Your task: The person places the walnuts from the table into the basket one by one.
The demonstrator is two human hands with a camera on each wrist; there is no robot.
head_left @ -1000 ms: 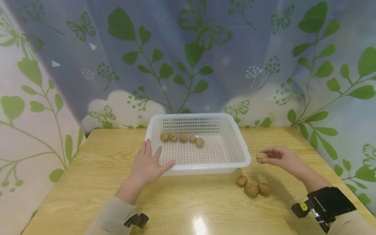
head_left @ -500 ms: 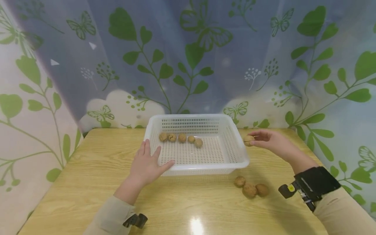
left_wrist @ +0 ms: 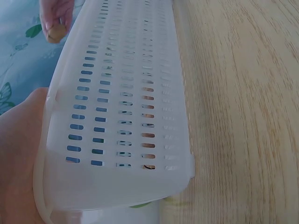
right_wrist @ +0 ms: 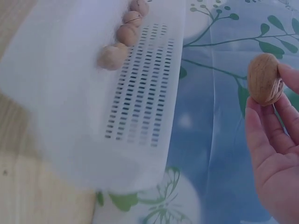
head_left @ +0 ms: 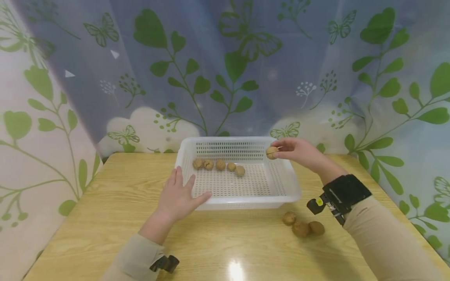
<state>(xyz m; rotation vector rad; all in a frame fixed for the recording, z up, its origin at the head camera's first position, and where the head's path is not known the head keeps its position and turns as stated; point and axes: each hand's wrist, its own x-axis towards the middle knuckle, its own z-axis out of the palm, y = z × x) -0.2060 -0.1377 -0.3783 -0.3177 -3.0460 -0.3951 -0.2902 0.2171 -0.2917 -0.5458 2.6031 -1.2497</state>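
My right hand (head_left: 297, 151) pinches a walnut (head_left: 272, 152) between thumb and fingers, over the right end of the white plastic basket (head_left: 242, 200). The same walnut (right_wrist: 263, 79) shows whole in the right wrist view, its shell brown and ridged. My left hand (head_left: 180, 199) lies with spread, straight fingers on the basket's front left corner. In the left wrist view, part of that hand (left_wrist: 18, 158) rests along the rim. Inside the basket, several walnuts (head_left: 220, 164) form a row towards the back left.
Three more walnuts (head_left: 301, 228) sit together on the wooden table (head_left: 225, 238), in front of the basket's right corner. A patterned curtain (head_left: 211, 70) of leaves and butterflies hangs behind the table and at both sides.
My right hand has carried its walnut up and left, from beside the basket to over its right end. The left hand has stayed at the basket's corner.
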